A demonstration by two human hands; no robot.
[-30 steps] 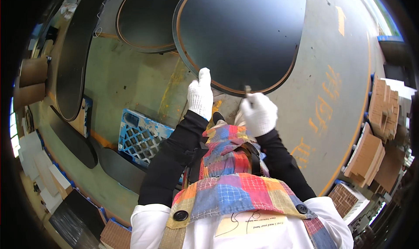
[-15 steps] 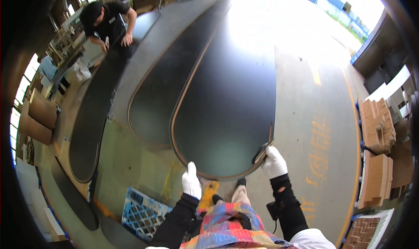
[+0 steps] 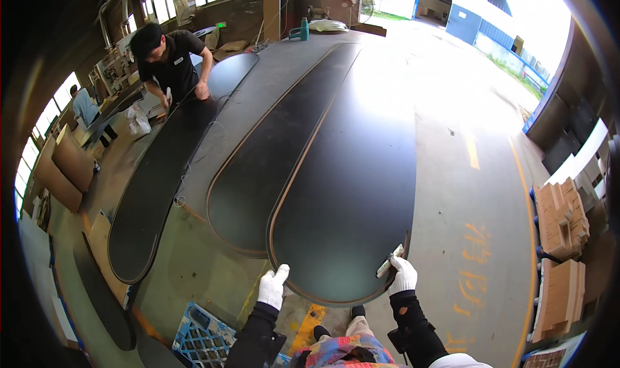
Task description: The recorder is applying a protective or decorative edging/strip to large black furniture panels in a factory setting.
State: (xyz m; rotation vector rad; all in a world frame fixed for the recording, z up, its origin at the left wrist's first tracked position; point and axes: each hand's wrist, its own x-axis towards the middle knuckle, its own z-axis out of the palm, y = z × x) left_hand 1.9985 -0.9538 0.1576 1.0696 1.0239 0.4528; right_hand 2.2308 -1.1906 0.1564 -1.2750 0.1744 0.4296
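Gloved left hand point(image 3: 272, 286) rests on the rounded near edge of a long black board point(image 3: 352, 174), fingers together and flat on it. Right hand point(image 3: 403, 276), also white-gloved, has fingers clamped on a small pale scraper point(image 3: 390, 262) set against the board's right edge. Board lies on the floor point(image 3: 465, 194), running away from the person. Two more black boards point(image 3: 274, 155) lie to its left; another person point(image 3: 169, 61) bends over the far one. Blue crate point(image 3: 201, 337) sits near the left forearm.
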